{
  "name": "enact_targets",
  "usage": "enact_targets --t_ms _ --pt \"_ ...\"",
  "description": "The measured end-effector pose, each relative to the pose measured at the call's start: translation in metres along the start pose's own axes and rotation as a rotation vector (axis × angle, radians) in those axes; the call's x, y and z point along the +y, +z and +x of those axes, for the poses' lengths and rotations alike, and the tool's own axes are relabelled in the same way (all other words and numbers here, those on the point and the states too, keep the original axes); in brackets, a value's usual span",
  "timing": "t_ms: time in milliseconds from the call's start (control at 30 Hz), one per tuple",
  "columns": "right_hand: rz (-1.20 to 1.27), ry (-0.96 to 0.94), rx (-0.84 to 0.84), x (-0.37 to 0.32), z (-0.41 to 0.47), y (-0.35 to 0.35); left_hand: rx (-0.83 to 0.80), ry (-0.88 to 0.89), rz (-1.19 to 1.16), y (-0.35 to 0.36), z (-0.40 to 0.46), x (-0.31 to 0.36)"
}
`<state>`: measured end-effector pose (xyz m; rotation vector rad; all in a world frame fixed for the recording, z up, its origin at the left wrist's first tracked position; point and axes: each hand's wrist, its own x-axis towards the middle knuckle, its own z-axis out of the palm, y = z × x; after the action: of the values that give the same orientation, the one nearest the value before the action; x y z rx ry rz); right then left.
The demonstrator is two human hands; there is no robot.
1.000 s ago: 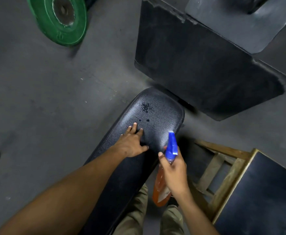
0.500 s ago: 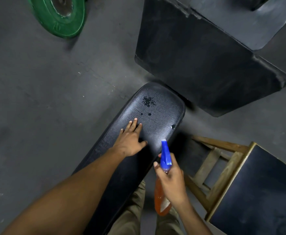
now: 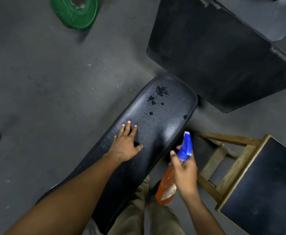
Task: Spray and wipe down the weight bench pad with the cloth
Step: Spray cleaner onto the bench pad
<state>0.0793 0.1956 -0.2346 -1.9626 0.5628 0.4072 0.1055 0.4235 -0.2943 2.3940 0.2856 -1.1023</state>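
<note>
There is only the one view, worn on the person's head, looking steeply down and forward over both arms at the bench pad (image 3: 155,119) close below, wide enough to catch the surrounding floor (image 3: 45,82) and a wooden stool (image 3: 232,160) beside it

The weight plate (image 3: 75,11) lies on the floor (image 3: 37,82) beyond the bench pad's (image 3: 155,116) far left; the wooden stool (image 3: 250,175) stands right of its right edge.

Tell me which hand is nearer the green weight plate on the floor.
Left. The left hand lies flat on the bench pad, on the side facing the green weight plate. The right hand, holding the spray bottle, is off the pad's opposite edge, farther away.
</note>
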Motion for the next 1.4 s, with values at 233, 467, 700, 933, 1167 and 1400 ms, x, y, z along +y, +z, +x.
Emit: enact_targets --t_ms 233,467,700,933,1167,1400 --pt "-0.148 -0.132 -0.246 0.008 -0.033 -0.001 0.035 0.003 -0.039 0.007 -0.001 -0.004" --pt "-0.051 -0.087 -0.097 0.03 -0.044 -0.003 0.039 0.007 -0.036 0.03 -0.023 -0.012" --pt "-0.075 -0.142 -0.172 0.041 -0.054 -0.007 0.071 0.016 -0.002 0.053 -0.042 -0.02" --pt "-0.163 -0.288 -0.44 0.041 -0.083 0.021 0.145 -0.099 0.002 0.063 -0.062 -0.052" --pt "-0.108 -0.264 -0.295 0.055 -0.078 0.029 0.152 -0.095 0.04 0.078 -0.064 -0.061" --pt "-0.159 -0.35 -0.397 0.061 -0.078 0.034 0.224 -0.106 0.064 0.095 -0.055 -0.064"
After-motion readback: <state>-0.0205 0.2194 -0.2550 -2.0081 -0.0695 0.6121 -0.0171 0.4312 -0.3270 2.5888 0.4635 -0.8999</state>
